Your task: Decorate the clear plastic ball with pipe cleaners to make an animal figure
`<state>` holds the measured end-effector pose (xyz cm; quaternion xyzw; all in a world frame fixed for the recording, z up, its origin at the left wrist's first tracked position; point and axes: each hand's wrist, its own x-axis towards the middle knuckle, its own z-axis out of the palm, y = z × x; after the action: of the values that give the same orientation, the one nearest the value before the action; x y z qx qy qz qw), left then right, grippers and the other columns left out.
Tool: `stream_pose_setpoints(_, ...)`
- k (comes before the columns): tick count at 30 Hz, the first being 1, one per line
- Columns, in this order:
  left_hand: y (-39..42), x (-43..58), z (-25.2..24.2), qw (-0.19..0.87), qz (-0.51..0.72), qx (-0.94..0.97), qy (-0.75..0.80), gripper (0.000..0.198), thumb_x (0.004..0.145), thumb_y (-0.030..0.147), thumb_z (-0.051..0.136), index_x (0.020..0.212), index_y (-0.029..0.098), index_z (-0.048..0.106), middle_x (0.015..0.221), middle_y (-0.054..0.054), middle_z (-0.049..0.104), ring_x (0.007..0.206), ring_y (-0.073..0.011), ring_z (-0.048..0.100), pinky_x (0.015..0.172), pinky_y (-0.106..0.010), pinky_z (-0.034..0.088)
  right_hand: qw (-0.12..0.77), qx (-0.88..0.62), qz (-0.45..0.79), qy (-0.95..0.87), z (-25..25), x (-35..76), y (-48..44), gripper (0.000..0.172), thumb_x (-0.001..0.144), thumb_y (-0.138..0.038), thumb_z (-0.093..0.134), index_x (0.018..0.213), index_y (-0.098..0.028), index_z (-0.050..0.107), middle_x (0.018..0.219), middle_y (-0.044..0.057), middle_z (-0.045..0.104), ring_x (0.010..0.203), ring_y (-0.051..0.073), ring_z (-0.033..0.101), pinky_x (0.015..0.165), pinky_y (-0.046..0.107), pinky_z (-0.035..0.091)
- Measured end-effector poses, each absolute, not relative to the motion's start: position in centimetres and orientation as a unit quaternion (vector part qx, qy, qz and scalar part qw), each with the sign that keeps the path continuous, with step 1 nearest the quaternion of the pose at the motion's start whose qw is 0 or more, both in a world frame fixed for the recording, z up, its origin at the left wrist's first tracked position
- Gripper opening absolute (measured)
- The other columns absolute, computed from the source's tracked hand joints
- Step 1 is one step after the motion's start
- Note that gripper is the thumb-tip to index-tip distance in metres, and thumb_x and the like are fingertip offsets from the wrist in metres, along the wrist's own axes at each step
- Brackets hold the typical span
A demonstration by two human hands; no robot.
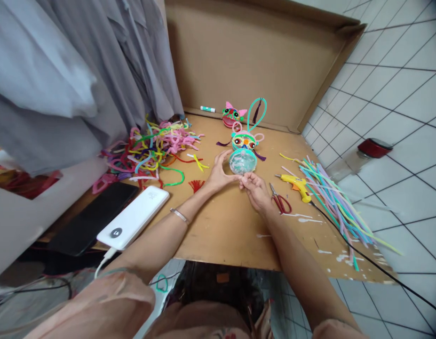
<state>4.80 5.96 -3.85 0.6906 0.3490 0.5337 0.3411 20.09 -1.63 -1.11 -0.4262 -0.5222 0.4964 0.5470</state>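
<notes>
A clear, bowl-shaped piece with a teal fuzzy rim (243, 161) is held above the table between my two hands. My left hand (218, 174) curves round its left side, fingers at the far side and thumb along the near edge. My right hand (255, 189) has thumb and fingers pinched together at the near edge, close to the left thumb; anything small between them is hidden. Just behind the bowl sits a teal and yellow animal-face ornament (244, 140) with pink loop ears, a tall teal loop and purple tassels.
Farther back are a pink-eared ornament (232, 116) and a glue stick (208, 109). Tangled pipe cleaners (150, 150), a red tassel (196, 185), a white power bank (133, 216) and a black phone (94, 217) lie left. Rightward lie scissors (281, 201), a yellow glue gun (296, 186) and straight pipe cleaners (332, 197).
</notes>
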Motion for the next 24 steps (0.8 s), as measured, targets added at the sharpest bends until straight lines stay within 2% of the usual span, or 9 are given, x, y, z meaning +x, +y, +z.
stream_pose_setpoints(4,5.9,4.7,-3.9,0.369,0.534,0.661,0.377,0.099,0.06,0.066,0.08,0.143,0.027,0.042,0.15,-0.017,0.039,0.134,-0.0345,0.048,0.111,-0.054,0.042,0.577,-0.401,0.533,-0.472,-0.9,20.1,-1.7,0.033,0.07,-0.047,0.073,0.074,-0.024,0.05,0.068,-0.002,0.054,0.061,0.013,0.051,0.066,0.029,0.048)
stream_pose_setpoints(8,6.0,4.5,-3.9,0.366,0.533,0.659,0.386,0.097,0.062,0.067,0.079,0.142,0.026,0.043,0.151,-0.017,0.039,0.133,-0.0342,0.049,0.109,-0.053,0.043,0.592,-0.405,0.516,-0.468,-0.8,20.3,-1.8,0.032,0.074,-0.049,0.07,0.078,-0.025,0.05,0.072,-0.001,0.057,0.064,0.014,0.053,0.068,0.03,0.05)
stream_pose_setpoints(11,5.8,4.5,-3.7,0.351,0.532,0.672,0.376,0.088,0.068,0.066,0.075,0.14,0.024,0.047,0.148,-0.017,0.042,0.131,-0.032,0.051,0.107,-0.051,0.045,0.595,-0.41,0.505,-0.472,-0.8,20.2,-1.8,0.032,0.076,-0.052,0.067,0.077,-0.024,0.053,0.073,0.0,0.059,0.064,0.013,0.054,0.066,0.029,0.049)
stream_pose_setpoints(13,5.5,4.5,-3.3,0.318,0.546,0.686,0.362,0.072,0.073,0.064,0.073,0.129,0.022,0.058,0.141,-0.015,0.049,0.129,-0.0294,0.052,0.108,-0.048,0.044,0.596,-0.412,0.497,-0.477,-1.0,20.2,-1.7,0.032,0.077,-0.052,0.067,0.076,-0.023,0.055,0.072,0.001,0.059,0.064,0.013,0.054,0.066,0.029,0.049)
stream_pose_setpoints(16,4.7,4.5,-2.5,0.262,0.562,0.715,0.323,0.04,0.085,0.057,0.064,0.099,0.02,0.071,0.116,-0.01,0.064,0.114,-0.0229,0.061,0.103,-0.043,0.046,0.596,-0.422,0.49,-0.476,-1.3,20.4,-1.5,0.032,0.076,-0.052,0.069,0.075,-0.022,0.057,0.07,0.001,0.06,0.062,0.013,0.055,0.064,0.028,0.048)
stream_pose_setpoints(18,4.0,4.7,-2.1,0.226,0.553,0.748,0.29,0.036,0.09,0.054,0.06,0.087,0.02,0.072,0.099,-0.008,0.069,0.1,-0.0199,0.064,0.096,-0.04,0.048,0.608,-0.42,0.491,-0.46,-1.5,20.4,-1.3,0.034,0.073,-0.052,0.073,0.075,-0.021,0.059,0.069,0.0,0.062,0.061,0.012,0.055,0.062,0.027,0.047)
stream_pose_setpoints(22,3.4,5.1,-2.0,0.13,0.515,0.807,0.259,0.037,0.087,0.055,0.064,0.096,0.02,0.074,0.096,-0.008,0.073,0.095,-0.0207,0.065,0.088,-0.037,0.046,0.631,-0.407,0.501,-0.43,-1.8,20.3,-1.1,0.036,0.065,-0.051,0.081,0.072,-0.02,0.063,0.066,-0.002,0.063,0.06,0.01,0.055,0.062,0.025,0.047)
stream_pose_setpoints(24,3.4,5.2,-2.2,0.089,0.498,0.822,0.261,0.035,0.09,0.053,0.061,0.098,0.022,0.074,0.095,-0.007,0.074,0.093,-0.0205,0.065,0.084,-0.036,0.043,0.624,-0.408,0.51,-0.428,-1.9,20.3,-1.0,0.037,0.062,-0.051,0.083,0.071,-0.02,0.065,0.066,-0.002,0.065,0.06,0.01,0.056,0.063,0.025,0.049)
